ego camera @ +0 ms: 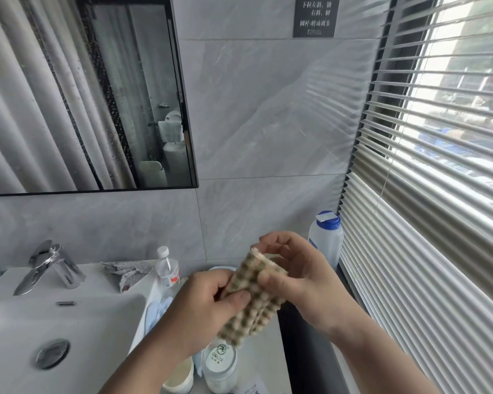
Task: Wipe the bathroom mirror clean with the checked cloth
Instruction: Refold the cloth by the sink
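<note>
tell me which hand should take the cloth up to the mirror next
Probably left. The left hand grips the cloth on the side nearer the mirror, which hangs up and left; the right hand would have to cross over.

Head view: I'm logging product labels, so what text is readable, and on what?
Wall sign: "下拉左斜,锁"; "右斜,解"; "圆杆:转动调节"; top line cut off.
Jar lid: seemingly "SOLIA"; smaller print blurred.
Water bottle label: too small to read.
Blue-capped bottle: nothing legible.
</note>
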The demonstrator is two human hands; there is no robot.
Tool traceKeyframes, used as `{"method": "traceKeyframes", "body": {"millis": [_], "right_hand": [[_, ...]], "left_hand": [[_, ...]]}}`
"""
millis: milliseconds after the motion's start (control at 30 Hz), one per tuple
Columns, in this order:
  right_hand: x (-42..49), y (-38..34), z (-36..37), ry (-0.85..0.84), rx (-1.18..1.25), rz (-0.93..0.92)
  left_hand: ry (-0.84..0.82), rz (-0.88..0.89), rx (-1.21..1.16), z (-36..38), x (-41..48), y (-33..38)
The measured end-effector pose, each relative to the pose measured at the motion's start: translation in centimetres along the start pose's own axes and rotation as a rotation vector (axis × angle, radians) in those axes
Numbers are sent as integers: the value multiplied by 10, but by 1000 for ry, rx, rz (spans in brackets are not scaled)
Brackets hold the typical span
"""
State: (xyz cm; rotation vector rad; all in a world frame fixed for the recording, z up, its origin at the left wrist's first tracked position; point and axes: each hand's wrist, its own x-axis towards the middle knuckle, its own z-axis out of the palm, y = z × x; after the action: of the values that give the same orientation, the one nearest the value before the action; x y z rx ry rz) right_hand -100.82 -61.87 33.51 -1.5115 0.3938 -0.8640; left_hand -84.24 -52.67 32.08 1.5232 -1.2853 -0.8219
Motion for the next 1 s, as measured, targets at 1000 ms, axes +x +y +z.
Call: {"method": "traceKeyframes", "body": {"millis": [1000], "right_hand": [[1,-7,8,322,-601,-308]], "left_hand": [[224,254,179,11,3,15]]}}
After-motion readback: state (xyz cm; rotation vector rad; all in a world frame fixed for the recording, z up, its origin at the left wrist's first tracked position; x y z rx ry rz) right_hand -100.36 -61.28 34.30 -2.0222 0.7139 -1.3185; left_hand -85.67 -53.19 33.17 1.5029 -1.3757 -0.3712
